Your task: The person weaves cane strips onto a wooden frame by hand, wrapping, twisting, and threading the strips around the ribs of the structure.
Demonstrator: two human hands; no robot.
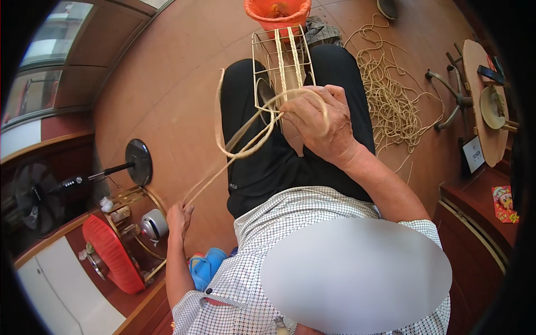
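A gold-coloured wire frame (255, 64) rests between my knees, with two braided strands of cord (281, 58) running along its length. At the frame's near end, my right hand (326, 120) is closed on the tan cord, fingertips pinched by the corner. A loose loop of cord (267, 137) hangs around that corner and beside my left thigh. Out to the left and lower, my left hand (179, 218) is closed on the cord, which stretches taut from the frame to it. Some of the cord is smeared by motion.
A big tangled heap of cord (391, 106) lies on the floor to the right. An orange-red bin (277, 21) stands beyond the frame. On the left are a standing fan (42, 192) and a red round object (111, 254); a wooden round top (476, 84) is at right.
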